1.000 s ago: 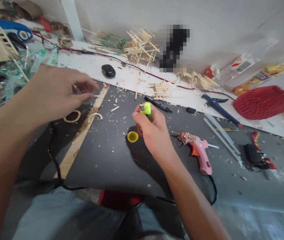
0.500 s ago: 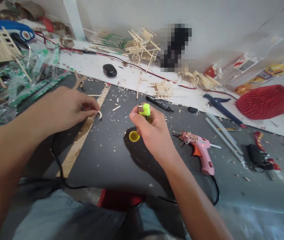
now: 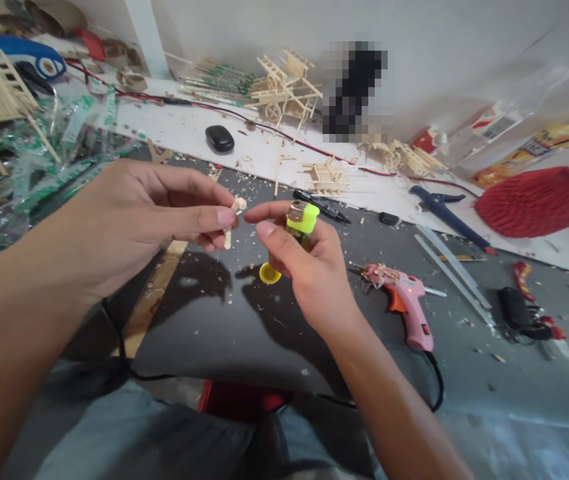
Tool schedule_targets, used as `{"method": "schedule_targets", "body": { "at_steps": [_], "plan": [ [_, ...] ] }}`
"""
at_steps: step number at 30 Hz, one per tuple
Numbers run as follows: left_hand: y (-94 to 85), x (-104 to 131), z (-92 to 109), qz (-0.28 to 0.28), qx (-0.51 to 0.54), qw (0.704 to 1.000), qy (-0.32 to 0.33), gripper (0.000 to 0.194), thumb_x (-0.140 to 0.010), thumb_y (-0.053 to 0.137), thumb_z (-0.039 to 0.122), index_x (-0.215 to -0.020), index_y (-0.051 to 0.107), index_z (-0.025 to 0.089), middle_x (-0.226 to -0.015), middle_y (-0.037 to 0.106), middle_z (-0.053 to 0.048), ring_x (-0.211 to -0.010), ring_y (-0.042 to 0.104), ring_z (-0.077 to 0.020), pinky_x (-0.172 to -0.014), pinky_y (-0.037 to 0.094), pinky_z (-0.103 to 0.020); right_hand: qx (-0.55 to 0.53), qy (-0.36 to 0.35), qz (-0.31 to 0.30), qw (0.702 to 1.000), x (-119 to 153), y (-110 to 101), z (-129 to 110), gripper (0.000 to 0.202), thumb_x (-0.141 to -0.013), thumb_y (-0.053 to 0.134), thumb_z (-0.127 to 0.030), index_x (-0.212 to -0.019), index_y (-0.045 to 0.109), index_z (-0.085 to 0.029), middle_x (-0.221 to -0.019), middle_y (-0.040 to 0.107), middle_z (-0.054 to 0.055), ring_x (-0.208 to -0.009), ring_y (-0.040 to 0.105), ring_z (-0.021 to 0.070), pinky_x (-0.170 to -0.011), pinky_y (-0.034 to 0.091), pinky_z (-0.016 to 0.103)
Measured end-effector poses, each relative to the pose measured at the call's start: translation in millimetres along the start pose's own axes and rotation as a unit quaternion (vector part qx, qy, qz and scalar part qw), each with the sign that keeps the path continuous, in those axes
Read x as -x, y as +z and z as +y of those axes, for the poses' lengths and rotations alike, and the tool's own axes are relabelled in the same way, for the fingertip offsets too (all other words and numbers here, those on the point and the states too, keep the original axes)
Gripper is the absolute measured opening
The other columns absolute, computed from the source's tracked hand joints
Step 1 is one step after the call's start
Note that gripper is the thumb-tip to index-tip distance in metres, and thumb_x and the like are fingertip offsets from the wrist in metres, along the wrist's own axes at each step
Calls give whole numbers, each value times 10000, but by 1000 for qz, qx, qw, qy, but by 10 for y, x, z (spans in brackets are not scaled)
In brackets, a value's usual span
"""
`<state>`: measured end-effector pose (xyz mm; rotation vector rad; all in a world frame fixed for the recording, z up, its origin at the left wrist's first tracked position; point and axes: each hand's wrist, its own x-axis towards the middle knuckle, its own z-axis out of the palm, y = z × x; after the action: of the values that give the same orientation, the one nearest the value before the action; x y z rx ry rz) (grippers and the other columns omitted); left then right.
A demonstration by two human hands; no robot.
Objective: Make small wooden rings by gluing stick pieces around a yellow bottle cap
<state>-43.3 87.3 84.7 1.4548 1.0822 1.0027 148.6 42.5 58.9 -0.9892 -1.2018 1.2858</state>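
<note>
Between the thumb and fingers of my left hand (image 3: 164, 207) is a small pale wooden piece (image 3: 228, 237), with a knobby upper end by the fingertips. My right hand (image 3: 309, 267) is closed around a lighter (image 3: 303, 223) with a bright yellow-green top and metal hood; its index finger points toward the left fingertips, a small gap apart. Under the hands, a round yellow cap (image 3: 269, 273) lies on the dark work surface (image 3: 204, 347). To the right of my right hand rests a pink glue gun (image 3: 407, 300), its nozzle crusted with bits.
Small stick models (image 3: 287, 93) stand at the back, with a black marker (image 3: 321, 207) before them. Clear glue sticks (image 3: 451, 273), blue pliers (image 3: 449, 217) and a red brush-like bundle (image 3: 539, 202) lie right. Plastic wrappers (image 3: 64, 160) heap up left; a black cord (image 3: 119, 327) hangs near the edge.
My left hand has lifted from the wooden strip and come right with the small wooden piece, close to my right hand. The right index finger has stretched out; the lighter has shifted slightly right.
</note>
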Motion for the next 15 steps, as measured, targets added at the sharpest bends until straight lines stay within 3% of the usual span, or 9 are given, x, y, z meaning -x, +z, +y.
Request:
{"method": "schedule_targets", "body": {
  "at_steps": [5,8,15],
  "plan": [
    [81,4,32,-7,52,998,-17,95,-737,792,122,-761,854,190,-623,741,14,-543,702,-105,-518,566,-213,21,-18,16,999,33,28,-26,149,-878,784,-356,-940,742,-227,-652,528,-66,-572,414,109,-516,340,266],
    [94,6,47,-27,65,997,-12,113,-715,793,104,-737,849,201,-616,738,21,-536,694,-99,-502,556,-203,23,-39,25,999,57,37,-44,131,-872,786,-352,-909,744,-233,-610,518,-72,-551,414,110,-512,355,267],
    [70,30,77,-17,53,998,1,87,-722,812,126,-741,842,205,-616,727,22,-550,694,-111,-542,604,-249,70,-49,34,996,81,45,-41,79,-890,754,-298,-858,762,-227,-646,562,-50,-595,469,119,-547,388,269]
  ]
}}
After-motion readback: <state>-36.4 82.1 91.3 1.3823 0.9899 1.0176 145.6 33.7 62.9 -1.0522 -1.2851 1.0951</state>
